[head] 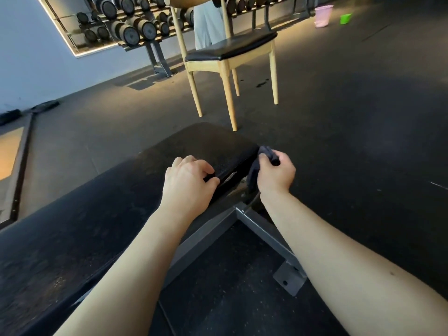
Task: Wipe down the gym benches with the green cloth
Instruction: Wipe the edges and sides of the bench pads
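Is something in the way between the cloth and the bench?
Nothing visible. The right hand holds the cloth right at the end of the bench; the left hand grips the edge beside it.

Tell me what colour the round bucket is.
Pink; the small plastic bucket shows best in head view.

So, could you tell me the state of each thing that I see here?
left hand: grips the bench pad's edge.
right hand: holds the cloth.
cloth: bunched, hanging at the bench's end.
bench: standing, pad speckled.
chair: upright.
pink bucket: upright on the floor.
dumbbells: racked.
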Demonstrator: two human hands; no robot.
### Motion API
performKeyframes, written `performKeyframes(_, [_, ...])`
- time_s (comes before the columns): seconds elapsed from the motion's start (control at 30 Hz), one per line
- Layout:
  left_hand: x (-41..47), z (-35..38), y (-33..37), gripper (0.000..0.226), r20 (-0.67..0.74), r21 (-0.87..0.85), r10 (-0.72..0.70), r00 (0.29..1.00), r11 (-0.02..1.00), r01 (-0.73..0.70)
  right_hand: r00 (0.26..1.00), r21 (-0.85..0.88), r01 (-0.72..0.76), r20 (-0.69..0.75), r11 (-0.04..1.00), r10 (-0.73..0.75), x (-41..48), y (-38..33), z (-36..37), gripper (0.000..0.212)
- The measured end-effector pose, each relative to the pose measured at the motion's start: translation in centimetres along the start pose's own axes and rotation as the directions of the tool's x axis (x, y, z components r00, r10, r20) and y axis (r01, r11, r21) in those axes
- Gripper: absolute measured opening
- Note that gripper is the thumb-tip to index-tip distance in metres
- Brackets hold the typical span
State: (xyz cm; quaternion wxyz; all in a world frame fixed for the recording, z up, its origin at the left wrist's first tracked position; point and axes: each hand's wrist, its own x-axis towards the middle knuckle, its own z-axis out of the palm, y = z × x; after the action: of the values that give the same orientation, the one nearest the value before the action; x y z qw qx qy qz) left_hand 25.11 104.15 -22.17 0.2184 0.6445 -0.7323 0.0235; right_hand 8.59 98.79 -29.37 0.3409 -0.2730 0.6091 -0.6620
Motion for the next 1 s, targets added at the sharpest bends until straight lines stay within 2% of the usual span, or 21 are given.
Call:
performKeyframes(0.1, [-0.7, -0.5, -0.7, 0.021, -0.015, 0.043, 0.012, 1.0, 0.999, -0.011, 0.999, -0.024, 0.022, 0.039, 0.999, -0.021, -2.4, 0.4, 0.1, 0.022])
performKeyframes(0.23, [-2.2, -0.9, -1.0, 0.021, -0.052, 0.112, 0.0, 0.999, 0.994, 0.006, 0.968, -0.069, 0.097, 0.239, 0.993, -0.078, -7.1, 2.0, -0.5, 0.016])
performKeyframes(0.33, [-3.5, -0.4, -1.1, 0.017, -0.14, 0.075, -0.037, 0.989, 0.996, 0.048, 0.984, -0.02, 0.09, 0.155, 0.996, -0.086, -5.1, 0.8, -0.4, 0.009])
performKeyframes(0.47, [-4.0, -0.2, -1.6, 0.017, -0.165, 0.108, -0.001, 0.986, 0.994, 0.019, 0.991, -0.009, 0.093, 0.098, 0.996, -0.092, -2.8, 0.1, -0.2, 0.016])
performKeyframes(0.57, [-4.0, -0.2, -1.5, 0.023, -0.144, 0.14, 0.001, 0.99, 0.99, 0.02, 0.985, -0.048, 0.134, 0.117, 0.99, -0.128, -5.0, 0.5, 0.0, 0.021])
performKeyframes(0.73, [-4.0, 0.0, -1.2, 0.027, -0.133, 0.114, -0.038, 0.99, 0.992, 0.054, 0.931, -0.095, 0.274, 0.276, 0.957, -0.239, -7.9, 1.0, -0.7, 0.013])
performKeyframes(0.9, [-4.2, -0.1, -1.3, 0.028, -0.11, 0.083, -0.053, 0.993, 0.995, 0.062, 0.984, -0.048, 0.167, 0.069, 0.985, -0.164, -3.2, -0.6, -0.4, 0.013])
performKeyframes(1.0, [-4.5, -0.3, -1.4, 0.029, -0.086, 0.082, -0.041, 0.995, 0.995, 0.048, 0.954, -0.131, 0.264, 0.182, 0.956, -0.239, -6.4, 0.3, -0.4, 0.012])
